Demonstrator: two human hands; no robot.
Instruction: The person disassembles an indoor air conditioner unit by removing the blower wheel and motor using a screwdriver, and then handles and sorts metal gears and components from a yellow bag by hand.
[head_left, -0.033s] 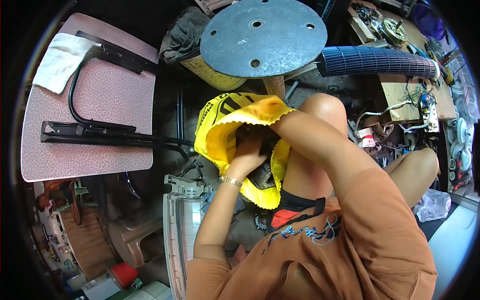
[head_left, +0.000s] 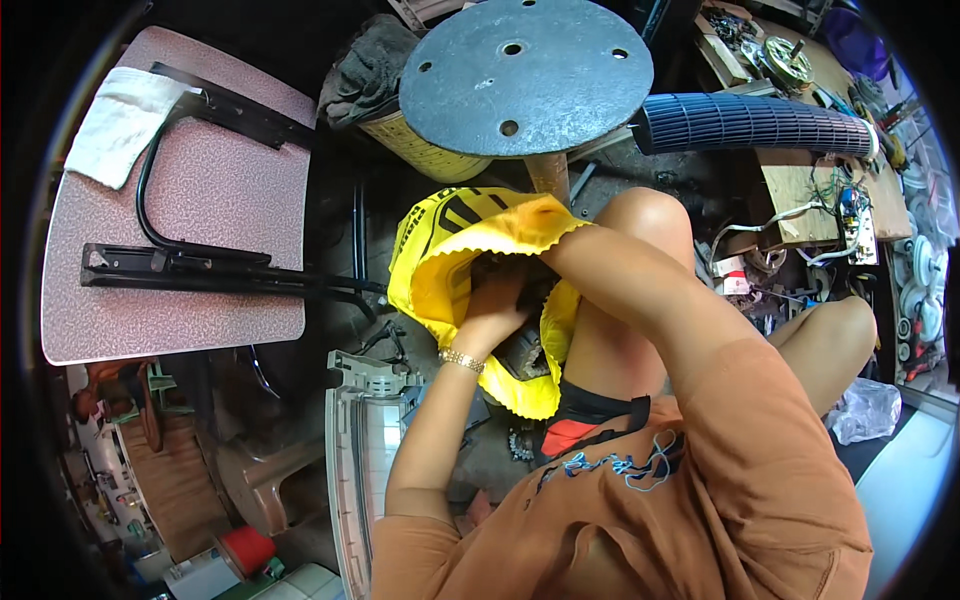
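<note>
A yellow plastic bag (head_left: 425,275) with black print and a zigzag-cut mouth gapes toward me between my legs. My left hand (head_left: 495,310), with a gold-coloured watch band (head_left: 462,360) at the wrist, reaches into its mouth. Its fingers are lost in the shadow inside. My right forearm (head_left: 625,270) crosses over my knee to the bag's upper right rim, where the yellow plastic covers the right hand. Dark objects (head_left: 525,350) lie within the bag, too dim to name.
A round dark metal tabletop (head_left: 525,80) with holes stands just beyond the bag. A blue cylindrical fan rotor (head_left: 755,123) lies right of it, near a circuit board (head_left: 856,215) with wires. Left is a pink speckled board (head_left: 220,220) with black metal legs and a white cloth (head_left: 125,125).
</note>
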